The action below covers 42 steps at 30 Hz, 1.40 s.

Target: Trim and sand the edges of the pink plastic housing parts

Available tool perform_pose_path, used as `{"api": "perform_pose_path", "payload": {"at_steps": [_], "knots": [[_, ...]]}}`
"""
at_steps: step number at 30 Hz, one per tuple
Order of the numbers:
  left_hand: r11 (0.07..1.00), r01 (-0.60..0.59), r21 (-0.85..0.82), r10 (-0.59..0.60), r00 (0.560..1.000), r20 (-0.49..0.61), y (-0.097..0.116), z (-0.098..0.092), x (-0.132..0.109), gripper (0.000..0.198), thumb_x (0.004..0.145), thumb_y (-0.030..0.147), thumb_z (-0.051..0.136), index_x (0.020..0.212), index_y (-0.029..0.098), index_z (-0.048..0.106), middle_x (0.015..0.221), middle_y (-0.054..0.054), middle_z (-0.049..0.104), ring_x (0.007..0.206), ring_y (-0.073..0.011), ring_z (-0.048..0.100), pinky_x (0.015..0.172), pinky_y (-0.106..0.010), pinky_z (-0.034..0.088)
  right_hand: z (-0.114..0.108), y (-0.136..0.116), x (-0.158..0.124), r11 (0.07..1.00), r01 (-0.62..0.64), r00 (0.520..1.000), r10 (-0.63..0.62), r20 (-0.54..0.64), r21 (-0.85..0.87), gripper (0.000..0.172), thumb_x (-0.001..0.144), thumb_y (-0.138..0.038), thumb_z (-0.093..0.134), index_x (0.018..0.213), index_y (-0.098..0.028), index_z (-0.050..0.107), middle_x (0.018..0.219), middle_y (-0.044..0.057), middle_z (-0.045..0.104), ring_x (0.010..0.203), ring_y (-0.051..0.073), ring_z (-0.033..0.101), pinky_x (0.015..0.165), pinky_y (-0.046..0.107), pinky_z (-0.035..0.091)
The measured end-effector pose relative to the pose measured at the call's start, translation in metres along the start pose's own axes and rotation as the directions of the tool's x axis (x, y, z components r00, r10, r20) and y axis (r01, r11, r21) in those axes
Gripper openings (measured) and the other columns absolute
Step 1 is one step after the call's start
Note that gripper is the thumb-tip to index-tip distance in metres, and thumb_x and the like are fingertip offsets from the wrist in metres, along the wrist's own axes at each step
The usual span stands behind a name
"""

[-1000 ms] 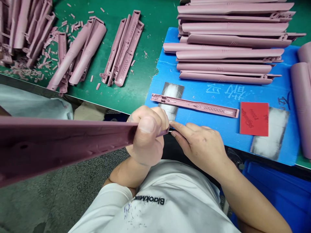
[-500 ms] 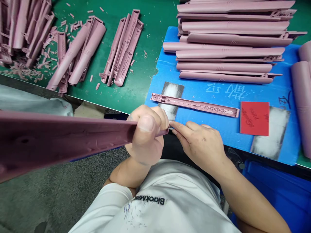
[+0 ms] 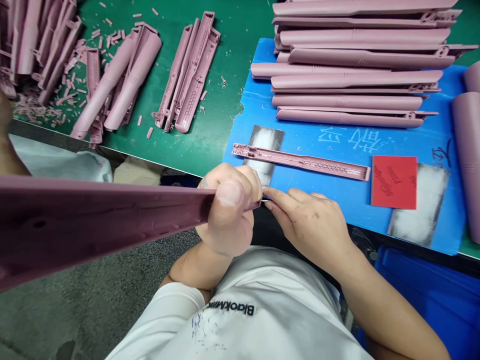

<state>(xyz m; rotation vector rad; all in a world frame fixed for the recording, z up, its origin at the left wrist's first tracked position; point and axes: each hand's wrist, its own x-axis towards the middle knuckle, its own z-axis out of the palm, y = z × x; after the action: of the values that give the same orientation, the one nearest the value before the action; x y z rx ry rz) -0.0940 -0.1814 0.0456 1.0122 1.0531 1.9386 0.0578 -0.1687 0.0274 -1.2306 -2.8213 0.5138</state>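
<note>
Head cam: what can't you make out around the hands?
All in the head view:
Bright sliver at the right hand's fingertips: too small to identify; cannot tell whether it is held.
Long pink plastic part in the left hand: far end cut off by the left edge; fingers hide its grip.
Stack of pink plastic parts: cut off by the top edge.
Red pad: printing too small to read.

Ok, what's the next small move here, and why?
Probably draw the small metal tip, pinched in the right hand, slowly along the narrow end of the pink plastic part gripped in the left hand. The tip sits at that end, and the pink offcuts on the green mat hint at trimming, though the contact itself is too small to see clearly.
</note>
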Motion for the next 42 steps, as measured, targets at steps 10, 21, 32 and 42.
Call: {"api": "perform_pose_path", "payload": {"at_steps": [10,21,32,42], "knots": [[0.999,-0.033,-0.022,0.034,0.999,0.038,-0.003,0.000,0.000,0.055,0.102,0.041,0.062,0.061,0.018,0.035,0.048,0.006,0.026,0.040,-0.0055,0.030,0.044,-0.023,0.030,0.002,0.000,0.001,0.999,-0.010,1.000,0.009,-0.020,-0.048,0.036,0.115,-0.041,0.045,0.138,-0.042,0.072,0.083,-0.001,0.072,0.063,0.016,0.060,0.067,0.035,0.030],[1.000,0.004,-0.017,-0.004,1.000,0.024,-0.002,-0.001,0.002,0.055,0.099,0.042,0.067,0.060,0.018,0.037,0.048,0.005,0.028,0.041,-0.0071,0.033,0.045,-0.024,0.033,0.008,0.000,0.000,0.999,-0.033,0.998,0.031,-0.059,-0.029,0.038,0.116,-0.043,0.043,0.139,-0.039,0.073,0.086,0.001,0.074,0.067,0.016,0.063,0.069,0.035,0.033],[1.000,-0.029,0.008,0.028,0.999,0.036,-0.002,0.001,0.001,0.057,0.101,0.044,0.064,0.060,0.018,0.034,0.046,0.006,0.024,0.040,-0.0058,0.029,0.043,-0.023,0.031,-0.002,-0.001,-0.003,0.995,-0.044,0.996,0.036,0.087,0.085,0.039,0.115,-0.045,0.046,0.151,-0.040,0.061,0.095,-0.002,0.080,0.075,0.020,0.071,0.066,0.034,0.032],[1.000,-0.007,-0.017,0.009,0.997,0.082,-0.002,-0.004,0.001,0.054,0.100,0.041,0.066,0.061,0.017,0.037,0.049,0.005,0.031,0.042,-0.0050,0.033,0.047,-0.023,0.034,0.005,-0.003,-0.004,0.999,-0.001,0.999,0.000,-0.035,-0.032,0.040,0.116,-0.045,0.041,0.145,-0.037,0.068,0.083,0.000,0.074,0.065,0.017,0.062,0.067,0.035,0.029]]}}
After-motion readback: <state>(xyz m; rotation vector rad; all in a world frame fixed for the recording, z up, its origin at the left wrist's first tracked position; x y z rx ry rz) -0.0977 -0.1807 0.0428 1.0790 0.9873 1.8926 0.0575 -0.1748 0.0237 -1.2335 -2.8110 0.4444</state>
